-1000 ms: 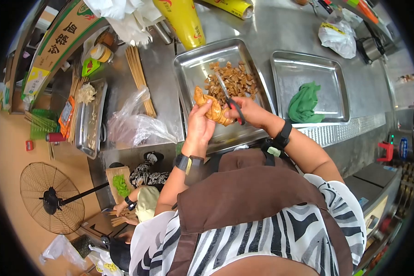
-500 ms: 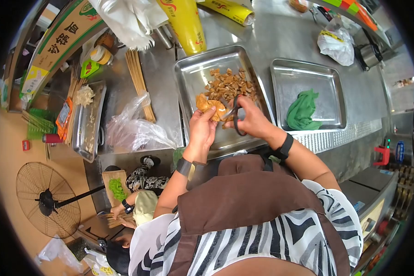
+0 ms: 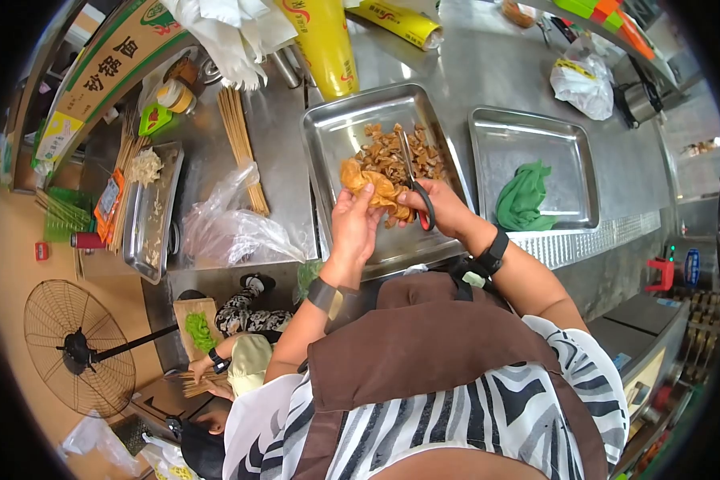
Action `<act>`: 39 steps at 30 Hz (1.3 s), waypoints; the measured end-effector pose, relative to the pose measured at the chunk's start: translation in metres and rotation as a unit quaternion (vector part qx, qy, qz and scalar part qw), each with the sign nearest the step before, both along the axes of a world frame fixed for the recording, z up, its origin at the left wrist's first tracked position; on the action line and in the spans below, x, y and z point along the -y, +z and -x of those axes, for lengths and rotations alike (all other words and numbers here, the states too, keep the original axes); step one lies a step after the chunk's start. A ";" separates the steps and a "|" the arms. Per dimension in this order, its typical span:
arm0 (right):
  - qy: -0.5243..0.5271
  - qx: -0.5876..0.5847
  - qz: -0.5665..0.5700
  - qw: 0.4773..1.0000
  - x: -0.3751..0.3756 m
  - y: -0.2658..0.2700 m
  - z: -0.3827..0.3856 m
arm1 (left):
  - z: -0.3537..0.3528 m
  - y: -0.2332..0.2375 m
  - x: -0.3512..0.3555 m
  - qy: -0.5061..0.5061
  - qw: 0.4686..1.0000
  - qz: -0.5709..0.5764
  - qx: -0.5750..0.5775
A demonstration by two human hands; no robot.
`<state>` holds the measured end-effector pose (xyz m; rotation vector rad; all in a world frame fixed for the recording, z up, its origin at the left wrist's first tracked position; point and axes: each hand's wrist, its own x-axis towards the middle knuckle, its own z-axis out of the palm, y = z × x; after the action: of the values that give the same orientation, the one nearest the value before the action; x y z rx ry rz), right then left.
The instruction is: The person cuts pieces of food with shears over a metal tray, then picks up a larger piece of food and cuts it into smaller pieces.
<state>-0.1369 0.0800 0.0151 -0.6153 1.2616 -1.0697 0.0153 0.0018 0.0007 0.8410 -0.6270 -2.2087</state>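
My left hand (image 3: 355, 222) pinches a wrinkled, golden-brown piece of food that looks fried (image 3: 374, 181), above a deep steel tray (image 3: 336, 128). My right hand (image 3: 444, 210) grips a pair of scissors (image 3: 406, 152) with black and red handles. The blades point away from me over the tray, beside the food, and my right fingers seem to touch the food's right end. Beneath the blades lies a heap of small brown cut pieces (image 3: 384, 152).
To the right, a second steel tray (image 3: 536, 132) holds a green cloth (image 3: 525, 196). At left are wooden skewers (image 3: 242, 144), a plastic bag (image 3: 240, 220) and a narrow tray (image 3: 148, 216). Yellow film rolls (image 3: 320, 48) lie behind. Lower left, another person's hand (image 3: 202, 368) holds sticks.
The scissors have swung from the food's cut edge to point away over the heap. My right hand has come closer to the food, which now looks more bunched.
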 end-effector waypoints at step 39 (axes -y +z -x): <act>-0.073 -0.169 0.060 0.981 -0.001 0.005 0.008 | 0.006 0.000 -0.004 -0.107 0.991 0.006 0.083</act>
<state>-0.1451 0.0810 0.0202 -0.8327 1.5629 -1.2023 0.0097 0.0059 0.0006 0.9978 -0.8451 -2.3381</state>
